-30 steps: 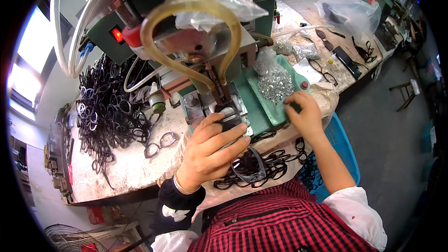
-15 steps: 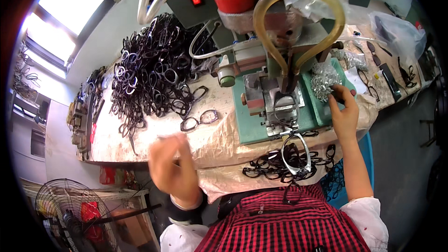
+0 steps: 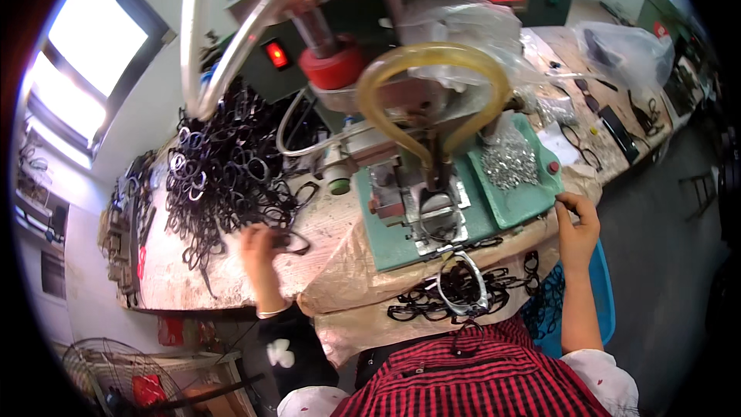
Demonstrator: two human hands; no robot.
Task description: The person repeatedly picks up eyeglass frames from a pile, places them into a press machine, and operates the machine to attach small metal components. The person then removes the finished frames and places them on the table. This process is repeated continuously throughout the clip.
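My left hand has its fingers closed over one side of a dark eyeglass frame lying on the bench, and covers part of it. At the front right corner of a green tray, my right hand has thumb and forefinger pinched together. Whatever may be between them is too small to make out. Inside the tray lies a heap of small silver metal pieces. A grey eyeglass frame sticks out from the front of the metal fixture on the green machine base.
A tangled pile of dark eyeglass frames covers the bench's left part. More black frames lie on brown sheeting before me. A yellowish hose loops above the fixture. A blue tub stands below at right.
My left hand has moved onto the eyeglass frame on the bench and closed on it. My right hand has drawn back from the silver pieces to the tray's near corner. The view has shifted.
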